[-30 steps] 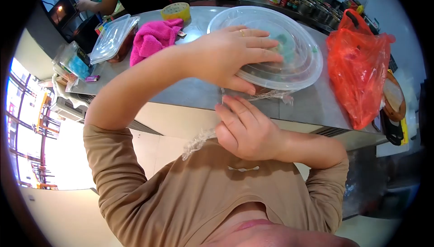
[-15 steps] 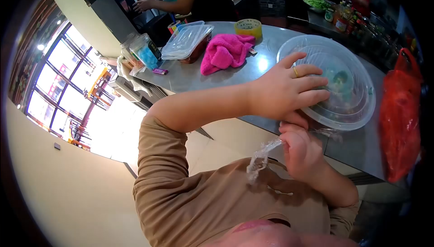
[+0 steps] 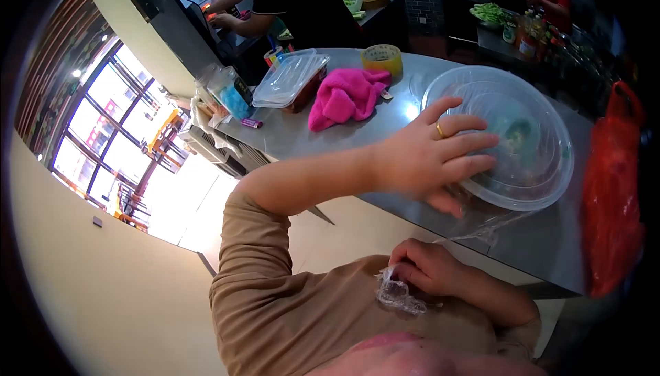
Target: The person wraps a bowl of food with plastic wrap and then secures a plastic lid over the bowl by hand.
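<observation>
My left hand (image 3: 433, 149), with a ring on one finger, lies with fingers spread on the clear lid of a round plastic tub (image 3: 533, 104). Something green shows faintly inside the tub. Closer to my chest, my right hand (image 3: 427, 266) pinches crumpled clear plastic wrap (image 3: 400, 295). From near that hand, a thin stretched strand of the wrap runs up to the tub's near side. My left thumb hangs by the tub's edge, slightly blurred.
On the metal counter (image 3: 289, 132) are a pink cloth (image 3: 347, 99), a tape roll (image 3: 382, 59), a lidded box (image 3: 289, 80) and jars (image 3: 232, 94). A red plastic bag (image 3: 612, 197) is at right. Two people work beyond.
My right hand has moved down and left, away from the tub towards my chest, drawing the wrap out. My left hand stays on the lid. The view has shifted slightly.
</observation>
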